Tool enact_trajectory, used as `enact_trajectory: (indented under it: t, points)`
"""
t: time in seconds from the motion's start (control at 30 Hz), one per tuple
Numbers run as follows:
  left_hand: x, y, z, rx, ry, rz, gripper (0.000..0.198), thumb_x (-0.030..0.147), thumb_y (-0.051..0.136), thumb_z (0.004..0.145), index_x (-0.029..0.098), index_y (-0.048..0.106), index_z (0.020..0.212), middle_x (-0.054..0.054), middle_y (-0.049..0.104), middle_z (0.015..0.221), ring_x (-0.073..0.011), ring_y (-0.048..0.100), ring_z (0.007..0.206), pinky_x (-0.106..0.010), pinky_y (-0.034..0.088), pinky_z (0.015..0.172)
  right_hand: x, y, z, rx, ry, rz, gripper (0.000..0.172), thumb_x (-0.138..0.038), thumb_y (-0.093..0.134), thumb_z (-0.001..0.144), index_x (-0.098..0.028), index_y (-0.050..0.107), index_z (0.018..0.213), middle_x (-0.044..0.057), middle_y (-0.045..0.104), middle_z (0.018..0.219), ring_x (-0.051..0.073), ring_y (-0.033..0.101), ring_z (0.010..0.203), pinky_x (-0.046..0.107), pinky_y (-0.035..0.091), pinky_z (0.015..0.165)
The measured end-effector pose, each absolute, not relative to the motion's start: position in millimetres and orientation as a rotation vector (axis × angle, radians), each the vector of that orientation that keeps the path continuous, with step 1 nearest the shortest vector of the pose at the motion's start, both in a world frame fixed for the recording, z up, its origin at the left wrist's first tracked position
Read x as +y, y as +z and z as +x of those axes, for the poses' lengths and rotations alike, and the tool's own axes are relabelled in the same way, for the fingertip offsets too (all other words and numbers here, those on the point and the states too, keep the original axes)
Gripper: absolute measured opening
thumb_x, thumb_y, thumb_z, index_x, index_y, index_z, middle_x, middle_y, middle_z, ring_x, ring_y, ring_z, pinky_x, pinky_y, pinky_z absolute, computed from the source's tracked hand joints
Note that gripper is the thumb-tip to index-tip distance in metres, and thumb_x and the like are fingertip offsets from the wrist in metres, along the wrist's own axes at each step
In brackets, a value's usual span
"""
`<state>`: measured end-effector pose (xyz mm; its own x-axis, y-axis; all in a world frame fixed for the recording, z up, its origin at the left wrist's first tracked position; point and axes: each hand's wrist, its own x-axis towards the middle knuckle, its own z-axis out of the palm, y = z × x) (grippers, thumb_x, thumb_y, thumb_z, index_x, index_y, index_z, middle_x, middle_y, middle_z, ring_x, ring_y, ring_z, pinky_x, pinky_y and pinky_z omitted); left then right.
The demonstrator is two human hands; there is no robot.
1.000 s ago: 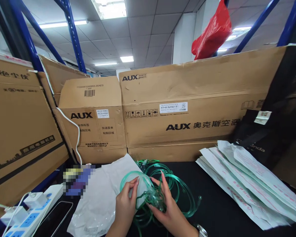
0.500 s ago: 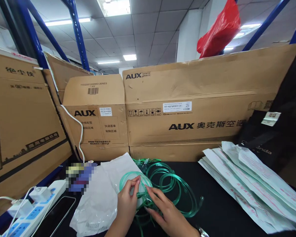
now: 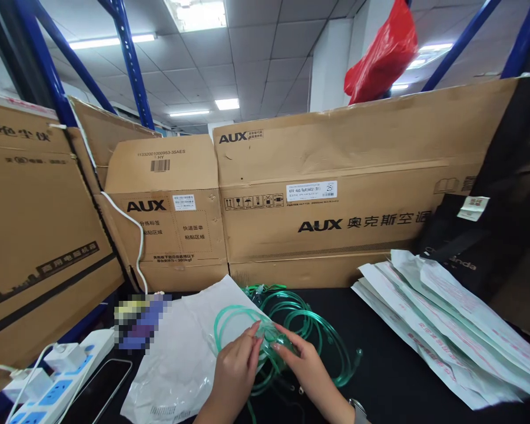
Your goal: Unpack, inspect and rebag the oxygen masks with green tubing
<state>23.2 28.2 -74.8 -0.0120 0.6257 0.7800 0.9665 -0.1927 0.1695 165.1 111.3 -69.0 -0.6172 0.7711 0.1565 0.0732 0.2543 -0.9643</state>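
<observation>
Flat black tabletop (image 3: pixel 380 359) below, the right hand (image 3: pixel 308 364), splayed earlier, now grasps a translucent green plastic piece (image 3: pixel 271 335) — steadied two-handed, the left hand (image 3: pixel 234 364) pinching its edge.

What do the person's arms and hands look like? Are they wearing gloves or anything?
No gloves! The left hand and the right hand are both bare. The forearms are bare too, and no sleeves show before the picture cuts off. On the right wrist there's something shiny and silvery, maybe a watch, but only its edge shows.
</observation>
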Motion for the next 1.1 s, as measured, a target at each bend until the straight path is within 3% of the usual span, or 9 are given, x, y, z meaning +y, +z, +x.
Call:
enact_trajectory:
  t: [0.13, 0.3, 0.4, 0.5, 0.6, 0.77, 0.9, 1.0, 1.1]
  points:
    - [28, -74, 22, -1.738, -1.193, -1.811, 0.029, 0.017, 0.042, 0.085, 0.018, 0.048, 0.113, -0.007, 0.066, 0.103, -0.0163, 0.061, 0.095, -0.026, 0.052, 0.078, 105, -70, 169, -2.026, 1.252, -0.630, 0.047, -0.034, 0.053, 0.078, -0.019, 0.046, 0.123, 0.008, 0.047, 0.128, 0.022, 0.040, 0.119, 0.039, 0.030, 0.101]
    - [27, -75, 25, -1.770, -1.305, -1.805, 0.033, 0.016, 0.043, 0.085, 0.020, 0.046, 0.117, -0.005, 0.063, 0.109, -0.0145, 0.059, 0.099, -0.023, 0.051, 0.080, 102, -81, 174, -2.409, 0.792, -0.495, 0.061, -0.004, 0.038, 0.078, -0.025, 0.026, 0.134, 0.004, 0.027, 0.140, 0.018, 0.027, 0.127, 0.037, 0.026, 0.105]
    - [27, -74, 31, -1.630, -1.219, -1.935, 0.036, 0.014, 0.044, 0.084, 0.018, 0.043, 0.120, -0.006, 0.062, 0.112, -0.0139, 0.059, 0.099, -0.024, 0.049, 0.086, 105, -87, 175, -2.510, 0.520, -0.538, 0.067, 0.005, 0.032, 0.073, -0.024, 0.027, 0.133, 0.004, 0.029, 0.140, 0.020, 0.028, 0.126, 0.038, 0.031, 0.102]
    - [27, -73, 38, -1.565, -1.195, -1.954, 0.031, 0.013, 0.043, 0.084, 0.015, 0.047, 0.115, -0.008, 0.061, 0.113, -0.0146, 0.058, 0.101, -0.025, 0.048, 0.087, 106, -87, 174, -2.539, 0.398, -0.486, 0.060, 0.003, 0.036, 0.075, -0.023, 0.037, 0.129, 0.006, 0.038, 0.135, 0.022, 0.037, 0.121, 0.040, 0.036, 0.099]
    - [27, -74, 43, -1.536, -1.186, -1.930, 0.028, 0.012, 0.042, 0.084, 0.014, 0.050, 0.111, -0.009, 0.063, 0.110, -0.0149, 0.059, 0.099, -0.024, 0.050, 0.084, 105, -82, 170, -2.418, 0.593, -0.477, 0.053, 0.000, 0.037, 0.077, -0.022, 0.043, 0.125, 0.007, 0.044, 0.131, 0.021, 0.041, 0.118, 0.040, 0.036, 0.099]
    - [28, -75, 45, -1.473, -1.082, -1.870, 0.032, 0.010, 0.044, 0.083, 0.012, 0.047, 0.115, -0.009, 0.063, 0.109, -0.0163, 0.057, 0.102, -0.027, 0.049, 0.086, 112, -69, 164, -1.826, 1.431, -0.679, 0.031, -0.018, 0.053, 0.074, -0.018, 0.063, 0.103, 0.007, 0.060, 0.112, 0.024, 0.049, 0.111, 0.042, 0.031, 0.100]
    - [27, -71, 43, -1.456, -1.046, -1.821, 0.033, 0.010, 0.046, 0.082, 0.011, 0.047, 0.115, -0.010, 0.064, 0.107, -0.0167, 0.057, 0.102, -0.027, 0.049, 0.086, 113, -61, 165, -1.299, 2.031, -0.563, 0.034, -0.025, 0.064, 0.067, -0.015, 0.065, 0.099, 0.008, 0.067, 0.096, 0.025, 0.059, 0.096, 0.040, 0.040, 0.091]
    - [27, -71, 42, -1.460, -1.026, -1.846, 0.034, 0.010, 0.047, 0.082, 0.011, 0.046, 0.116, -0.010, 0.063, 0.108, -0.0169, 0.057, 0.102, -0.028, 0.049, 0.087, 110, -63, 165, -1.141, 2.122, -0.528, 0.035, -0.025, 0.066, 0.066, -0.013, 0.065, 0.099, 0.011, 0.067, 0.095, 0.025, 0.060, 0.093, 0.040, 0.042, 0.089]
    - [27, -74, 39, -1.513, -1.106, -1.840, 0.033, 0.011, 0.047, 0.082, 0.013, 0.046, 0.115, -0.009, 0.063, 0.109, -0.0165, 0.056, 0.103, -0.029, 0.049, 0.087, 106, -70, 163, -1.335, 1.905, -0.547, 0.040, -0.031, 0.061, 0.072, -0.016, 0.059, 0.109, 0.011, 0.060, 0.111, 0.026, 0.050, 0.109, 0.044, 0.034, 0.097]
